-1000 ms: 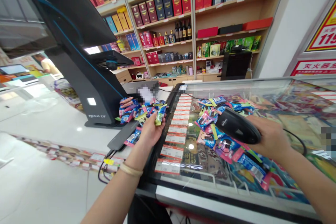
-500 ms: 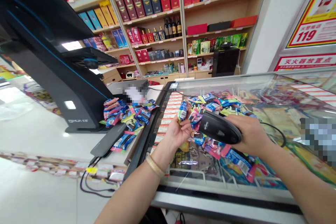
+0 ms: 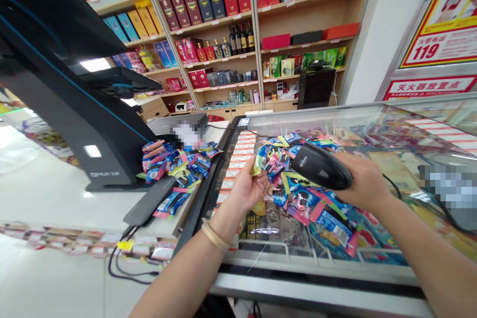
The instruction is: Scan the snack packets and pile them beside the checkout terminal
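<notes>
My left hand (image 3: 246,186) pinches a small blue and yellow snack packet (image 3: 260,159), holding it upright over the glass counter (image 3: 316,253). My right hand (image 3: 363,181) grips a black handheld barcode scanner (image 3: 320,165), whose nose points left toward the packet from a short gap away. Its cable (image 3: 391,181) runs off to the right. Under both hands lies a heap of colourful snack packets (image 3: 316,203) on the glass. A second pile of packets (image 3: 173,164) sits on the white counter to the left, beside the black register stand (image 3: 85,124).
A row of red and white price tags (image 3: 238,159) runs along the glass counter's left edge. A black flat device (image 3: 149,201) with cables lies by the register. Shelves of boxed goods and bottles (image 3: 231,35) fill the back wall. A black monitor (image 3: 316,87) stands behind the counter.
My left hand carried a packet from the left pile rightward over the glass to the scanner's nose. The scanner rose slightly and stays in my right hand. The view shifted right.
</notes>
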The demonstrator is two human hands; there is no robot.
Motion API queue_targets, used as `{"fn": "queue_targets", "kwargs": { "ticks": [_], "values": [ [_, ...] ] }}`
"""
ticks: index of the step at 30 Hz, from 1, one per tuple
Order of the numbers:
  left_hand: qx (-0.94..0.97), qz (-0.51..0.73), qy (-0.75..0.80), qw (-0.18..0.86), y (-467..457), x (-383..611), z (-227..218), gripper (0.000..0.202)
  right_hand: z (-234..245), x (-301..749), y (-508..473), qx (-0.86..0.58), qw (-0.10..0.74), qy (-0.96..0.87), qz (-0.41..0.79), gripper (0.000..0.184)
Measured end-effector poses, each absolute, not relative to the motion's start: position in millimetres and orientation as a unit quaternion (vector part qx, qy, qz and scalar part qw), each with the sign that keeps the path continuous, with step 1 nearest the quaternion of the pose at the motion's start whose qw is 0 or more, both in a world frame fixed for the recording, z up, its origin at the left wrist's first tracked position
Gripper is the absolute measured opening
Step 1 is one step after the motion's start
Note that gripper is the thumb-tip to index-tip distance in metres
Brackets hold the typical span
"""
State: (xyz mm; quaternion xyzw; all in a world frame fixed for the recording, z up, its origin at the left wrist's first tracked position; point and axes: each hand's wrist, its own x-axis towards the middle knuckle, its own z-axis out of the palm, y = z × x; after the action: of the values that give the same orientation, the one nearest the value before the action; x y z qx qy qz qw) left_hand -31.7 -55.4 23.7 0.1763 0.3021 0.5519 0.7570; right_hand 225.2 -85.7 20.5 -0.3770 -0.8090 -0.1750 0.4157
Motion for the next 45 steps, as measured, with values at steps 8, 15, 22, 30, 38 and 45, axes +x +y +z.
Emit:
{"fn": "queue_targets", "kwargs": {
  "ticks": [8, 15, 22, 30, 38, 45],
  "values": [
    [0.439, 0.523, 0.385, 0.622, -20.6, 11.4, 35.7, 0.019, 8.6, 265.6, -64.9, -0.501, 0.43, -0.707, -0.253, 0.035],
    [0.49, 0.493, 0.436, 0.572, -12.3, 31.4, 37.0, 0.022, 0.0, 266.2, -56.6, -0.506, 0.423, -0.711, -0.244, 0.032],
    [0.625, 0.511, 0.461, 0.369, -47.3, -35.1, 29.8, 0.037, 0.7, 264.9, -58.8, -0.496, 0.431, -0.714, -0.242, 0.035],
    [0.683, 0.269, 0.674, -0.085, -103.5, -191.8, 17.2, 0.043, 9.5, 253.8, -71.3, -0.435, 0.432, -0.745, -0.261, 0.033],
    [0.627, 0.146, 0.73, -0.231, -136.8, -240.2, -8.0, 0.042, 16.7, 227.7, -82.2, -0.357, 0.418, -0.791, -0.269, 0.02],
    [0.617, 0.172, 0.74, -0.206, -136.7, -239.7, -15.2, 0.034, 17.9, 224.1, -81.6, -0.327, 0.411, -0.803, -0.28, 0.02]
  ]
}}
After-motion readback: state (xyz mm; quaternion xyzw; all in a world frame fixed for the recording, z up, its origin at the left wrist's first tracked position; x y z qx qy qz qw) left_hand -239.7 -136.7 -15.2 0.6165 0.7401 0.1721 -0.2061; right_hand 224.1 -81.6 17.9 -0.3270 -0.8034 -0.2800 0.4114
